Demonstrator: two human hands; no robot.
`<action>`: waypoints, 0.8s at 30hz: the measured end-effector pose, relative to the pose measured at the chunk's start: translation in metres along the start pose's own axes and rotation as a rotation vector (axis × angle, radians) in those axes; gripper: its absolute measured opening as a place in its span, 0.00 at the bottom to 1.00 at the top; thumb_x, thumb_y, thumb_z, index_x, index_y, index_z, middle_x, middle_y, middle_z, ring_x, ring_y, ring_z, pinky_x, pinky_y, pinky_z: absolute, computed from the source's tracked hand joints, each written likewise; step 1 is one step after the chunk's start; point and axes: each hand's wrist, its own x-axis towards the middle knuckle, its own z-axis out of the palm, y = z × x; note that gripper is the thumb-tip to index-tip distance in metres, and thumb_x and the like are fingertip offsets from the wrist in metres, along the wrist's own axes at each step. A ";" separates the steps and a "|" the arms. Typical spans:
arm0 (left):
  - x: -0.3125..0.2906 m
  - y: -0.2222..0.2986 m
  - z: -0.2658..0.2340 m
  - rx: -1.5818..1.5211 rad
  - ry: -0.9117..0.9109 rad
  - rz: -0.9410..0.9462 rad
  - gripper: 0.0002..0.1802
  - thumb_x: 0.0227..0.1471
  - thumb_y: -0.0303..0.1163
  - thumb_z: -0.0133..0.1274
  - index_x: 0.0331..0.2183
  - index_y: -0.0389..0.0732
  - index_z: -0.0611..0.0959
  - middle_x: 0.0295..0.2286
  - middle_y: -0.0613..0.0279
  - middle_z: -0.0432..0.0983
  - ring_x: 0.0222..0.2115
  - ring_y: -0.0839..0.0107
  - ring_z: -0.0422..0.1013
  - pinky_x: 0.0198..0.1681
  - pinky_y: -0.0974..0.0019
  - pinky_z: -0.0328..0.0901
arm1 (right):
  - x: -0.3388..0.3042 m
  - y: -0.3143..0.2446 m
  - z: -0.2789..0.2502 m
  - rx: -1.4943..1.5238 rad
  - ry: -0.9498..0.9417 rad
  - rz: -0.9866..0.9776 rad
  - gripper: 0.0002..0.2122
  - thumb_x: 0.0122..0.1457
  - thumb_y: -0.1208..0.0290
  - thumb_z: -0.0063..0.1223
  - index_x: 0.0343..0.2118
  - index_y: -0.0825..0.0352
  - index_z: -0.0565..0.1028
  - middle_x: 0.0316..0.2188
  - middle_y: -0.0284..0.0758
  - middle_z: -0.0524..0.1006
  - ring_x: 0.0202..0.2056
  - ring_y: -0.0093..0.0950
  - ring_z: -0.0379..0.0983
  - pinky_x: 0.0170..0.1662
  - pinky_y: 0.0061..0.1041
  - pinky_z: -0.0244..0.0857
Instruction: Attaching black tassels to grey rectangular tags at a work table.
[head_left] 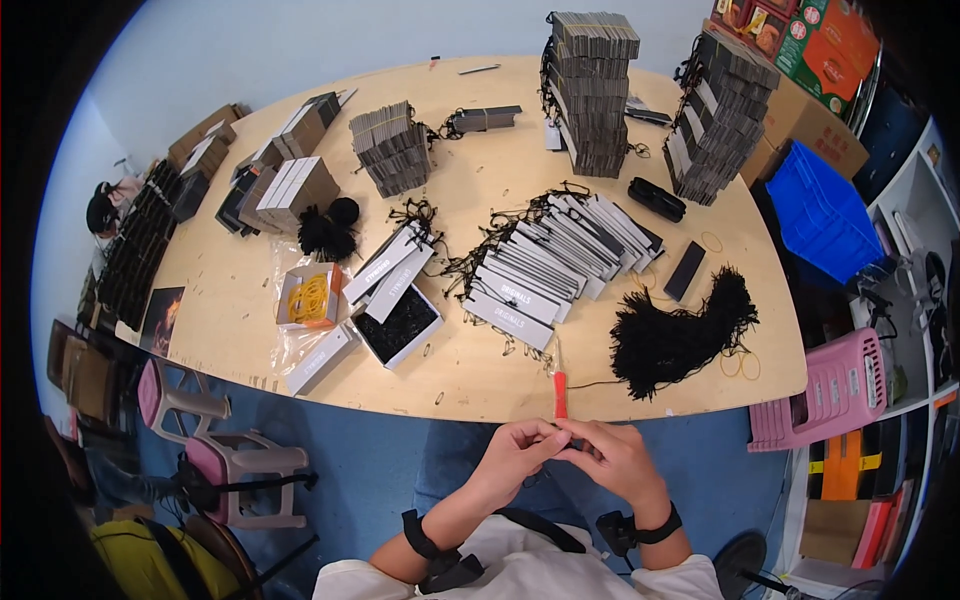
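Just off the table's near edge, my left hand (515,458) and my right hand (615,460) meet with thumbs and fingertips pinched together. Whatever they pinch is too small and hidden to make out. A red-handled awl-like tool (560,393) with a thin tip lies directly ahead of my fingers. To its right is a heap of black cords (680,335), one strand trailing toward the tool. Fanned out beyond are many white and grey hang tags (555,250) with black strings. Left of these sit more strung tags (398,270) and a white box of small black pieces (400,330).
Banded stacks of grey tags (592,95) stand at the back of the table (470,385). A small box of yellow rubber bands (310,298) and a black cord bundle (328,230) are at left. Right of the table are a blue crate (825,215) and pink basket (830,390).
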 end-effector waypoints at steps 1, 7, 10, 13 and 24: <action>-0.002 0.002 0.001 0.001 0.001 0.000 0.08 0.58 0.31 0.54 0.35 0.36 0.82 0.24 0.72 0.73 0.18 0.88 0.54 0.19 0.80 0.46 | -0.001 0.001 0.001 -0.060 0.012 -0.066 0.22 0.49 0.73 0.65 0.49 0.66 0.74 0.31 0.37 0.81 0.24 0.26 0.77 0.28 0.24 0.69; -0.006 0.009 -0.006 -0.094 -0.066 -0.055 0.12 0.59 0.30 0.51 0.42 0.35 0.82 0.25 0.71 0.73 0.19 0.88 0.54 0.19 0.81 0.46 | -0.004 -0.003 0.001 0.132 0.054 0.099 0.20 0.51 0.78 0.63 0.48 0.67 0.73 0.32 0.40 0.81 0.30 0.27 0.80 0.33 0.22 0.72; -0.009 0.014 -0.002 -0.020 -0.111 -0.032 0.12 0.59 0.34 0.52 0.42 0.39 0.82 0.26 0.72 0.75 0.19 0.89 0.57 0.20 0.82 0.46 | -0.003 -0.008 -0.002 0.172 0.099 0.086 0.18 0.51 0.80 0.62 0.46 0.68 0.74 0.33 0.40 0.81 0.32 0.28 0.80 0.35 0.22 0.73; -0.010 0.012 0.002 0.089 -0.053 0.038 0.12 0.59 0.32 0.53 0.42 0.38 0.82 0.28 0.71 0.76 0.21 0.88 0.61 0.23 0.82 0.53 | -0.004 -0.005 -0.001 0.147 0.138 0.042 0.16 0.51 0.80 0.62 0.44 0.69 0.75 0.32 0.40 0.81 0.32 0.28 0.80 0.35 0.22 0.73; -0.012 0.009 0.007 0.217 0.039 0.253 0.07 0.55 0.23 0.56 0.38 0.34 0.82 0.28 0.69 0.77 0.28 0.86 0.67 0.32 0.81 0.61 | -0.005 -0.006 0.005 0.278 0.195 0.096 0.15 0.49 0.81 0.63 0.41 0.68 0.76 0.33 0.39 0.80 0.33 0.29 0.80 0.36 0.24 0.73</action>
